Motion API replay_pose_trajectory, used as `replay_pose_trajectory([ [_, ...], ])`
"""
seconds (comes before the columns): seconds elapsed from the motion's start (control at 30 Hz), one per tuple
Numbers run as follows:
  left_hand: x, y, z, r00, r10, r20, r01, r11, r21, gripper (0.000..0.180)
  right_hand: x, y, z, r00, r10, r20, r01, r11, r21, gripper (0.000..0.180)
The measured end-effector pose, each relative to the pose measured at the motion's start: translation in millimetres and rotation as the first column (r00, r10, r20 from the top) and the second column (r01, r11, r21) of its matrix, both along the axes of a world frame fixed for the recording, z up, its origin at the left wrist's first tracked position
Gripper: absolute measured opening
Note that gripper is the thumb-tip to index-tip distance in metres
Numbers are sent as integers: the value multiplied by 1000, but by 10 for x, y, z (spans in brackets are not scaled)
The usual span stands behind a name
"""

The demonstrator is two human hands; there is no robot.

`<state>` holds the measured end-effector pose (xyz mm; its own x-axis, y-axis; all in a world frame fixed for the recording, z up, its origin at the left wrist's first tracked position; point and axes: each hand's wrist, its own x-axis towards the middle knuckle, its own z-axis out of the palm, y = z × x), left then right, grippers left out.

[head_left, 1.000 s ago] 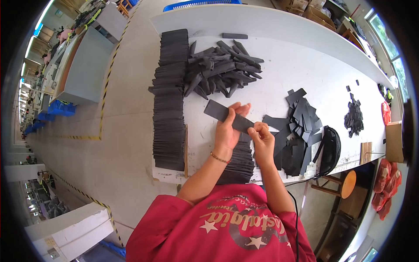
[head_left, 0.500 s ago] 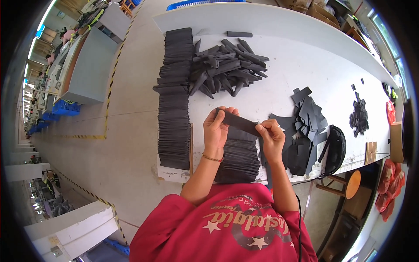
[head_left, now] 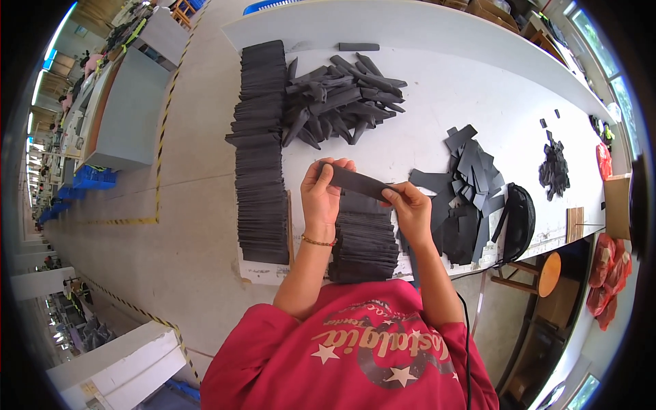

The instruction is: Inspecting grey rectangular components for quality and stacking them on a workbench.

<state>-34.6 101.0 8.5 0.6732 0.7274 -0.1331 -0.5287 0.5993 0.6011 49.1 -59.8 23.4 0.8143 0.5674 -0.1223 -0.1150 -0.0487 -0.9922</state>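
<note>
Firstly, we list one black strip [head_left: 359,182], held over the short stack [head_left: 367,242] of dark pieces: the left hand [head_left: 321,195] pinches its left end between thumb and fingers, the right hand [head_left: 411,210] its right end. Also on the white table [head_left: 437,85], we enter one long stack [head_left: 261,164], left, and one loose heap [head_left: 348,102] just beside it.

Hands [head_left: 320,197] [head_left: 414,210] farther apart, strip [head_left: 359,182] gripped by ends
</note>
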Motion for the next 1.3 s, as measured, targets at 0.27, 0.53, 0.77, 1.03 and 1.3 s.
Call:
replay_pose_trajectory([
  [0.27,-198,-165,-668,912,-70,-404,-25,974,-226,15,-83,-182,-662,989,6,-151,-43,969,-245,14],
  [0.53,-260,-86,-1407,673,235,-701,162,878,450,13,77,-221,-1166,976,7,219,98,881,-464,27],
  [0.77,428,1515,-1058,455,789,-413,266,323,908,26,174,-699,-1256,799,243,550,290,645,-706,25],
  [1.03,515,1789,-1267,384,704,-598,694,208,689,16,-89,-1371,-1348,882,137,451,302,572,-763,23],
  [1.3,98,1024,-1180,699,84,-711,313,857,409,24,-133,-936,-1364,779,295,553,338,545,-768,42],
])
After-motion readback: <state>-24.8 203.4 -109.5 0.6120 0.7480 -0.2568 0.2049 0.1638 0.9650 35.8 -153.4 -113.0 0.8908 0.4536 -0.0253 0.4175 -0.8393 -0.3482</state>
